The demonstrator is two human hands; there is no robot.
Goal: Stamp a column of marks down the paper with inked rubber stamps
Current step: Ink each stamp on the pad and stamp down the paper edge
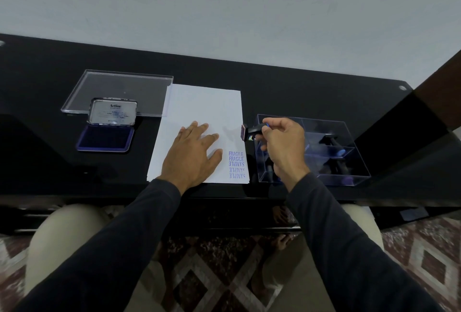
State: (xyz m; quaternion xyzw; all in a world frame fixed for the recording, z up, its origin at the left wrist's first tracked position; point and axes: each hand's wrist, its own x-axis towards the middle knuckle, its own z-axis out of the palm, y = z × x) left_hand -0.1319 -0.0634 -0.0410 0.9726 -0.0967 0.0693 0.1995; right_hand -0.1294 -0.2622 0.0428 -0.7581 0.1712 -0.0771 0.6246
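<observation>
Right hand (pixel 282 147) pinching stamp (pixel 252 132), left hand (pixel 194 154) flat on paper (pixel 202 104)

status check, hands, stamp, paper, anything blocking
Left hand flat on paper. Right hand grips stamp above paper's right edge. Five marks stamped. Nothing blocking.

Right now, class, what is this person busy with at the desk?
A person is stamping a sheet of paper. The left hand lies flat on the sheet, steadying it. The right hand grips a rubber stamp in the air beside the sheet's right edge. Five purple marks, FRAGILE and SAMPLE, run up that edge. The ink pad sits open to the left.
</observation>
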